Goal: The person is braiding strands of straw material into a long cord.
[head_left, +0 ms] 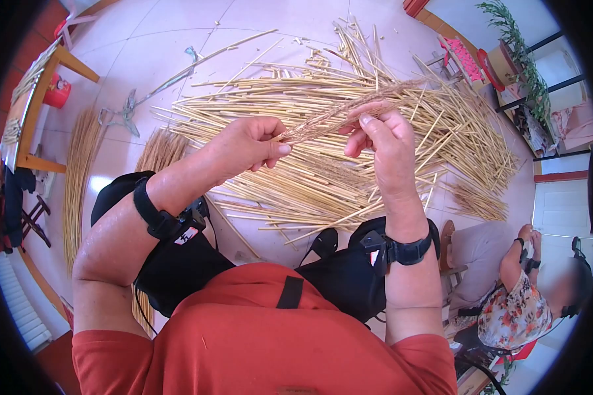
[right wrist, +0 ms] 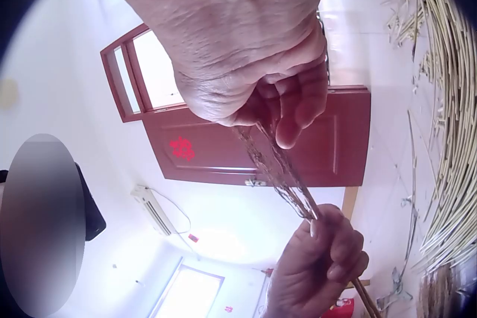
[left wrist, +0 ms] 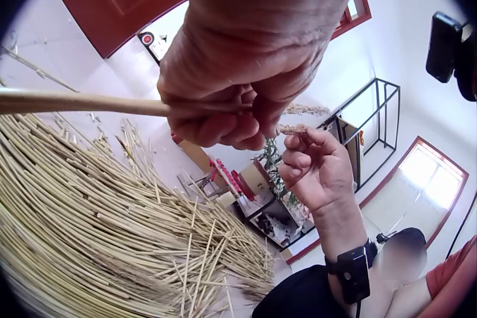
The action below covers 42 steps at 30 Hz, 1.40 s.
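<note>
Reed stalk [head_left: 339,117] — both hands pinching

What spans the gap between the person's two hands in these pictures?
In the head view, the bushy, tasselled end of a straw stalk runs from the left hand to the right hand. Each hand pinches it.

Both hands raised before the chest, left hand [head_left: 247,146] fingers curled, pinching, right hand [head_left: 385,135] fingers curled, pinching
</note>
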Tool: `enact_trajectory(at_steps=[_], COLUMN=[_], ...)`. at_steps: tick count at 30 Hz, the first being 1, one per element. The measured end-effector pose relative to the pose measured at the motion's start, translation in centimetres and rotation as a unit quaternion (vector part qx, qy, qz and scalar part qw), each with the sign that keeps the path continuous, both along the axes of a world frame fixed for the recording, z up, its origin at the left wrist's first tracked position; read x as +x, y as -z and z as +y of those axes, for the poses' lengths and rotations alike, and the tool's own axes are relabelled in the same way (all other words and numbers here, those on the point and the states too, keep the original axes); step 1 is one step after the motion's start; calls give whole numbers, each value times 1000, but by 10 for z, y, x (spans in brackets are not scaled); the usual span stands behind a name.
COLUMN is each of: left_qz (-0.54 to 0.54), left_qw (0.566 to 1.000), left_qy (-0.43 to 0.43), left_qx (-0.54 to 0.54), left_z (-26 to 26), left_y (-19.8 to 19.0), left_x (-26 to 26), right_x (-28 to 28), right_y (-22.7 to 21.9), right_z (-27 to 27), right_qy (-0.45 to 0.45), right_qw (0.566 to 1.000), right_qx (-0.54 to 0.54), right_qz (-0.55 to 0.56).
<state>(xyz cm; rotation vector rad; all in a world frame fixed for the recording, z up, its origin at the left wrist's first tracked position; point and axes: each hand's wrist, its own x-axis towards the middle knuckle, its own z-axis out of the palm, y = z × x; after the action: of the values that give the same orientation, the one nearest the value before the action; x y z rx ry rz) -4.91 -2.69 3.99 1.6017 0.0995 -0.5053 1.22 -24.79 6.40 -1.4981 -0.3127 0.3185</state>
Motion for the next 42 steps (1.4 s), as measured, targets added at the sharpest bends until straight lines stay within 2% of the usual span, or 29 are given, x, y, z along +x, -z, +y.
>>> enact_trajectory(at_steps=[18, 34, 42], left_qz=[4, -26, -11], left_qw=[999, 994, 994], left_qy=[38, 48, 56], left_qx=[21, 97, 95], left_z=[-6, -6, -7], left_y=[-5, -1, -4], left_x=[-1, -2, -2], right_x=[-2, -1, -2], right_y=[3, 2, 4], right_z=[1, -3, -3], right_qy=[23, 3, 9], right_qw=[999, 1000, 998], right_qx=[26, 4, 48], right_qz=[-10, 5, 26])
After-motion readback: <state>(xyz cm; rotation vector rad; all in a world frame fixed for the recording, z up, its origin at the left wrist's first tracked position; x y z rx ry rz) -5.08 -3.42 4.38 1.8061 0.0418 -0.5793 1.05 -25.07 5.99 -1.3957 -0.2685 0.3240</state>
